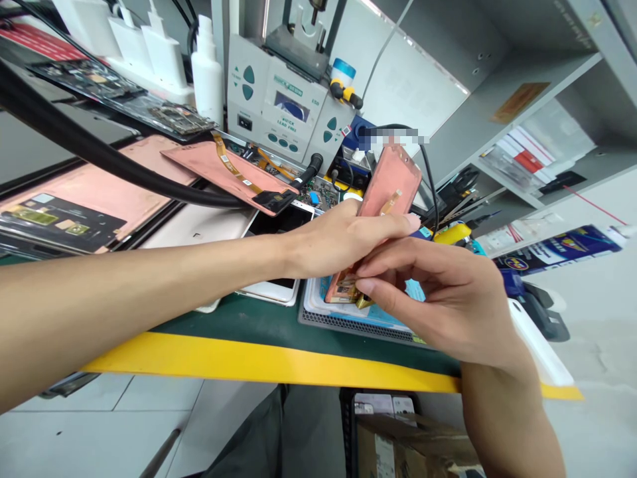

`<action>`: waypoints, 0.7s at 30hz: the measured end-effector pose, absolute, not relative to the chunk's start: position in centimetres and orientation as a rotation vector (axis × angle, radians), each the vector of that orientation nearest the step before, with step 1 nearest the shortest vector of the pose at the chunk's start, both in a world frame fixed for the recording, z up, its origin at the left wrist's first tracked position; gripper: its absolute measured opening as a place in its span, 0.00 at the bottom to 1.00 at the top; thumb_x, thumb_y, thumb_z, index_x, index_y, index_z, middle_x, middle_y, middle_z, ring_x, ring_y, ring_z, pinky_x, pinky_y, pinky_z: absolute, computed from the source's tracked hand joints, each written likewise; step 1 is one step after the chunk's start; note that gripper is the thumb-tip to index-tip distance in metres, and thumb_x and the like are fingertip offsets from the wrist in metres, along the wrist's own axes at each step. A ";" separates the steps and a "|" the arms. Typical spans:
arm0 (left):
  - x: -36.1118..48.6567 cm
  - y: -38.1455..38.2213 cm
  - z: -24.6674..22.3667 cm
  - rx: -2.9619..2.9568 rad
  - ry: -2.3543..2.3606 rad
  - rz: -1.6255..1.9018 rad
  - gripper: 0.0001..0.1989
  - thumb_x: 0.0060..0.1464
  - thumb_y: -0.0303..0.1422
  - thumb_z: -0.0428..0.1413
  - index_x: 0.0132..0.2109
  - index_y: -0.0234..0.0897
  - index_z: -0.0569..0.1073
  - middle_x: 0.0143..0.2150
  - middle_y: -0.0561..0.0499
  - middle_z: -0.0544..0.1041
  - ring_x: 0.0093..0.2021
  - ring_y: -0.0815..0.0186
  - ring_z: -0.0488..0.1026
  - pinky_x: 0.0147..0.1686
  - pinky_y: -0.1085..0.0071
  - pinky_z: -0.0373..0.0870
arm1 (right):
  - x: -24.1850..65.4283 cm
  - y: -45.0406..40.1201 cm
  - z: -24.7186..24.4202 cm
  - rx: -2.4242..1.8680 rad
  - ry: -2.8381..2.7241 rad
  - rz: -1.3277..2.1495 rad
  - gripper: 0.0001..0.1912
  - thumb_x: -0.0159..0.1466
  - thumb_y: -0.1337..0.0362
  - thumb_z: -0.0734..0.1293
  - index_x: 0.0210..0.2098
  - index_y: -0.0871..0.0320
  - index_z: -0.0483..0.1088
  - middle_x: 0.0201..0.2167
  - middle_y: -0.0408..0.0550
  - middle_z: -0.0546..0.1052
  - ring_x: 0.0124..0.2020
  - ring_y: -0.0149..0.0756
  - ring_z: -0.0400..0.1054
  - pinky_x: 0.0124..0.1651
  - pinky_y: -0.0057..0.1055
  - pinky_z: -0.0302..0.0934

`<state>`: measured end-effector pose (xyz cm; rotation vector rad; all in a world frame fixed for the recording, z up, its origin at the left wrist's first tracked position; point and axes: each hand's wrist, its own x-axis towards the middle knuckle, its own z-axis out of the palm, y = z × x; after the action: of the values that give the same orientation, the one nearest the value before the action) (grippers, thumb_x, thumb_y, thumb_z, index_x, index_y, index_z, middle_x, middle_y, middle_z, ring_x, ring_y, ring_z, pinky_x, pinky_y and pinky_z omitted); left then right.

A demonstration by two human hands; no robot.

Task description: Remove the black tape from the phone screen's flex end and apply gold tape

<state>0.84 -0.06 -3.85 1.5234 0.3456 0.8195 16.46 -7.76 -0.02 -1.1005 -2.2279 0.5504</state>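
My left hand (343,236) is closed around a copper-backed phone screen panel (393,176), which tilts with its top leaning away from me. A short flex cable lies on the panel's back. At the panel's lower end, my right hand (442,292) has thumb and forefinger pinched on a small gold-coloured piece (364,303), perhaps part of a flex cable; the fingertips partly hide it. Both hands are over a light tray with a perforated grey edge (368,330) and blue sheets on it. A white-framed phone (279,292) lies left of the tray, under my left forearm.
Behind stands a grey soldering station (288,106), beside a white bottle (208,79). A thick black cable (114,166) arcs across the left. Other copper-backed screens (233,169) lie there. Shelving (542,113) overhangs the right. A yellow strip (249,358) edges the green mat.
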 end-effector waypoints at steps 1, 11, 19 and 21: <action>0.8 -0.1 -3.8 1.525 0.349 0.824 0.26 0.61 0.51 0.51 0.22 0.38 0.73 0.22 0.50 0.76 0.25 0.66 0.72 0.26 0.71 0.69 | 16.5 -7.7 0.0 -1.103 -2.227 0.552 0.04 0.64 0.72 0.71 0.37 0.57 0.76 0.31 0.46 0.82 0.30 0.34 0.76 0.30 0.30 0.68; 0.8 0.0 -4.1 1.553 0.327 0.827 0.24 0.62 0.47 0.50 0.23 0.38 0.74 0.23 0.50 0.77 0.25 0.66 0.73 0.26 0.72 0.69 | 16.4 -7.8 0.0 -1.101 -2.213 0.566 0.05 0.63 0.72 0.71 0.36 0.57 0.77 0.31 0.46 0.82 0.29 0.34 0.75 0.29 0.30 0.68; 0.6 0.2 -4.2 1.597 0.336 0.814 0.24 0.63 0.46 0.50 0.23 0.38 0.74 0.22 0.50 0.77 0.24 0.66 0.73 0.25 0.72 0.69 | 16.3 -7.8 0.0 -1.102 -2.209 0.574 0.05 0.64 0.73 0.70 0.36 0.57 0.76 0.31 0.46 0.82 0.30 0.35 0.76 0.30 0.31 0.69; 0.6 0.2 -4.2 1.605 0.339 0.805 0.24 0.63 0.46 0.50 0.24 0.38 0.75 0.21 0.50 0.76 0.24 0.66 0.73 0.25 0.71 0.69 | 16.3 -7.7 0.1 -1.111 -2.209 0.571 0.05 0.63 0.72 0.71 0.36 0.56 0.77 0.31 0.46 0.82 0.30 0.35 0.76 0.29 0.31 0.69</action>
<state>0.58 0.24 -4.17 1.6048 0.3388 0.8046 16.32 -7.75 0.05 -1.1110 -2.2089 0.5711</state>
